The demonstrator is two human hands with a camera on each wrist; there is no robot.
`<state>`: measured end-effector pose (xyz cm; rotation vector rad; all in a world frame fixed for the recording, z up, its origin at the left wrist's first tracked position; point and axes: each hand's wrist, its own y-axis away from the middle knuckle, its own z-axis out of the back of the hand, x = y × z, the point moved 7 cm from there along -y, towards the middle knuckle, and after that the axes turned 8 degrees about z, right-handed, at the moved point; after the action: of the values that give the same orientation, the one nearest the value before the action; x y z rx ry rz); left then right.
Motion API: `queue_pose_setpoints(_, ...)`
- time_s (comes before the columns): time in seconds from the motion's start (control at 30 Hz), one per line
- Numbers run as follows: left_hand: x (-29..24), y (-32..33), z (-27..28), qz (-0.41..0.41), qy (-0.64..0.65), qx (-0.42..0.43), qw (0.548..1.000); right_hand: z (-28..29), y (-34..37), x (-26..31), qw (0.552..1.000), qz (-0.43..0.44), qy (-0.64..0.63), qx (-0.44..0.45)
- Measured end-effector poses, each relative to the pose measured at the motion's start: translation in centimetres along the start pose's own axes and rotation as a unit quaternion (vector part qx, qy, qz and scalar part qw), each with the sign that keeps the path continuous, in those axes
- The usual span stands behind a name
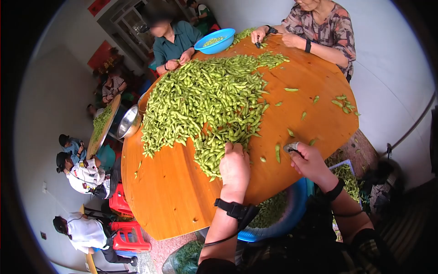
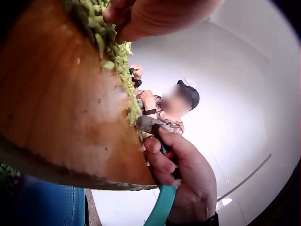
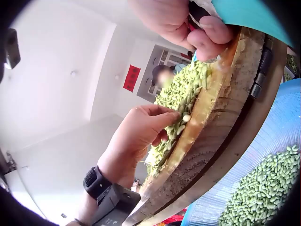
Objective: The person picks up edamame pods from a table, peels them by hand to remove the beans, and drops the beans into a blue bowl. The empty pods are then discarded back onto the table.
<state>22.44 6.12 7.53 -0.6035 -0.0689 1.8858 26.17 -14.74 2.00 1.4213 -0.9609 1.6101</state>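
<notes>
A large heap of green soybean pods (image 1: 205,100) covers much of the round wooden table (image 1: 164,192). My left hand (image 1: 235,166) is at the heap's near edge, fingers bent and fingertips right at the pods. In the right wrist view, a pale bean (image 3: 186,118) lies beside that thumb; I cannot tell whether the fingers pinch a pod. My right hand (image 1: 312,164) is over the table's near right edge, its fingers curled round a small dark tool (image 3: 201,13) with a red part. A grey wrapped piece (image 2: 148,124) shows by its thumb. Loose pods (image 1: 278,153) lie between the hands.
Below the table edge stands a blue basin (image 1: 299,208) with shelled beans (image 3: 263,193). Across the table sit a person in teal (image 1: 175,43) and a person in a patterned shirt (image 1: 324,34), near a blue bowl (image 1: 214,42). Red stools (image 1: 130,236) and other people are at left.
</notes>
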Motion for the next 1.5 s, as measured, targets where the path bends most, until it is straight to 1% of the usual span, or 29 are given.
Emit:
queue_pose_setpoints(0.1, 0.1, 1.2, -0.2, -0.008, -0.002, 0.004, 1.000, -0.3, 0.0, 0.5, 0.999, 0.014, 0.023, 0.021)
queue_pose_setpoints(0.13, 0.2, 1.6, -0.3, 0.003, -0.006, 0.009, 1.000, -0.6, 0.2, 0.7, 1.000, 0.013, 0.021, 0.018)
queue_pose_setpoints(0.2, 0.3, 2.4, 0.1, 0.013, -0.011, 0.017, 1.000, -2.1, 0.6, 1.4, 0.998, 0.016, -0.015, 0.052)
queue_pose_setpoints(0.23, 0.2, 2.9, 0.3, 0.010, 0.018, 0.040, 0.999, -2.6, 0.9, 2.0, 0.998, 0.015, -0.016, 0.050)
queue_pose_setpoints(0.3, 0.2, 4.0, 0.5, 0.005, 0.046, 0.066, 0.997, -4.4, 1.6, 2.5, 0.992, -0.021, -0.080, 0.099)
queue_pose_setpoints(0.33, 0.1, 4.7, 0.8, -0.003, 0.167, 0.066, 0.984, -5.0, 1.8, 2.5, 0.989, -0.024, -0.096, 0.111)
queue_pose_setpoints(0.37, 0.3, 5.4, 1.2, -0.010, 0.285, 0.065, 0.956, -5.2, 2.0, 2.5, 0.989, -0.026, -0.096, 0.109)
queue_pose_setpoints(0.4, 0.7, 6.1, 0.6, 0.003, 0.304, 0.115, 0.946, -5.7, 2.2, 2.3, 0.984, -0.042, -0.112, 0.131)
queue_pose_setpoints(0.43, 0.9, 6.7, 0.7, 0.002, 0.304, 0.117, 0.945, -6.3, 2.4, 2.3, 0.978, -0.058, -0.128, 0.153)
queue_pose_setpoints(0.5, 0.6, 7.9, 0.5, 0.023, 0.278, 0.160, 0.947, -6.7, 3.0, 2.9, 0.979, -0.055, -0.122, 0.154)
queue_pose_setpoints(0.53, 0.0, 8.2, 1.4, -0.018, 0.231, 0.126, 0.965, -7.0, 3.3, 2.9, 0.980, -0.045, -0.109, 0.162)
queue_pose_setpoints(0.63, 0.3, 9.4, 1.3, 0.008, 0.252, 0.125, 0.960, -7.7, 4.0, 2.4, 0.979, -0.040, -0.076, 0.187)
queue_pose_setpoints(0.67, 0.0, 9.6, 2.0, -0.010, 0.241, 0.102, 0.965, -7.8, 4.3, 2.5, 0.977, -0.046, -0.069, 0.195)
queue_pose_setpoints(0.73, 0.4, 10.2, 1.9, -0.011, 0.239, 0.097, 0.966, -8.2, 4.8, 2.7, 0.976, -0.050, -0.061, 0.202)
queue_pose_setpoints(0.8, 0.9, 11.0, 1.6, -0.016, 0.238, 0.098, 0.966, -8.6, 5.4, 2.6, 0.976, -0.065, -0.115, 0.174)
queue_pose_setpoints(0.83, 1.2, 11.3, 1.4, -0.009, 0.264, 0.097, 0.960, -8.7, 5.6, 2.5, 0.977, -0.063, -0.112, 0.171)
queue_pose_setpoints(0.9, 1.5, 11.6, 1.2, -0.005, 0.293, 0.097, 0.951, -9.2, 6.1, 2.1, 0.971, -0.069, -0.156, 0.169)
queue_pose_setpoints(0.97, 2.1, 12.1, 0.8, 0.032, 0.360, 0.127, 0.924, -9.6, 6.5, 1.8, 0.970, -0.076, -0.177, 0.152)
queue_pose_setpoints(1.0, 2.3, 12.3, 0.8, 0.030, 0.362, 0.128, 0.923, -9.9, 6.6, 1.5, 0.967, -0.078, -0.189, 0.152)
queue_pose_setpoints(1.07, 3.0, 12.5, 0.0, 0.063, 0.436, 0.160, 0.884, -10.1, 6.5, 1.4, 0.965, -0.079, -0.199, 0.151)
queue_pose_setpoints(1.1, 3.3, 12.4, 0.0, 0.062, 0.438, 0.160, 0.883, -10.3, 6.5, 1.6, 0.963, -0.081, -0.204, 0.157)
queue_pose_setpoints(1.17, 4.0, 12.3, -0.6, 0.095, 0.525, 0.211, 0.819, -10.3, 6.6, 1.9, 0.961, -0.083, -0.207, 0.162)
queue_pose_setpoints(1.2, 4.3, 12.2, -0.6, 0.095, 0.527, 0.212, 0.818, -10.3, 6.6, 1.9, 0.960, -0.092, -0.210, 0.161)
queue_pose_setpoints(1.27, 4.5, 11.9, -0.9, 0.101, 0.566, 0.266, 0.773, -10.2, 6.7, 2.4, 0.960, -0.098, -0.210, 0.159)
queue_pose_setpoints(1.3, 4.7, 11.5, -0.5, 0.100, 0.568, 0.267, 0.772, -10.2, 6.6, 2.7, 0.960, -0.099, -0.209, 0.158)
queue_pose_setpoints(1.37, 4.7, 11.3, -0.5, 0.169, 0.646, 0.340, 0.662, -10.4, 6.4, 3.0, 0.953, -0.126, -0.223, 0.164)
queue_pose_setpoints(1.4, 4.9, 11.0, -0.4, 0.171, 0.653, 0.355, 0.647, -10.6, 6.3, 3.0, 0.954, -0.123, -0.222, 0.159)
queue_pose_setpoints(1.43, 5.2, 10.8, -0.4, 0.168, 0.654, 0.356, 0.646, -10.9, 6.2, 3.2, 0.955, -0.121, -0.220, 0.157)
queue_pose_setpoints(1.5, 5.6, 10.7, -0.9, 0.181, 0.701, 0.389, 0.570, -11.1, 6.0, 3.5, 0.975, -0.097, -0.157, 0.127)
